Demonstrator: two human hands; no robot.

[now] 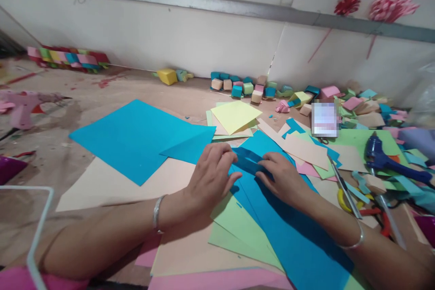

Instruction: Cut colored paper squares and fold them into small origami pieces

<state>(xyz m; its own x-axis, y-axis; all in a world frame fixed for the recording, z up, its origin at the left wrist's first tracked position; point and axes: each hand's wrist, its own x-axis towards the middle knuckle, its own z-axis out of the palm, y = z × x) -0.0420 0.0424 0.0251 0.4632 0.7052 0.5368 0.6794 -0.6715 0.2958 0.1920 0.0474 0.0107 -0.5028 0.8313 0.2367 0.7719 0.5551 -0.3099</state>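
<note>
Head view: blue strip [249, 160] just right of centre of frame, between the two hands, above a long blue sheet [306, 240]. Right hand [287, 179] grasps the strip's right end, thumb below, fingers above. Left hand [209, 174] has curled fingers at the left end, thumb standing apart; cannot tell whether they clamp it.

Handling, my judgement: match the long edges before pressing, pinch both ends evenly, work the crease outward from the middle in short strokes. Light pressure; a hard squeeze would probably kink the paper. Level hands should stop it twisting.

Strip: narrow, matte, deep blue, apparently bent lengthwise, darker band along it. Exact fold hidden by fingers and shadow.

Around: pale green sheets [238, 229] lower centre; broad blue sheet [125, 138] left of centre; pale yellow sheet [236, 115] above the hands; knife [345, 188] and blue glue gun [380, 156] toward right edge.
</note>
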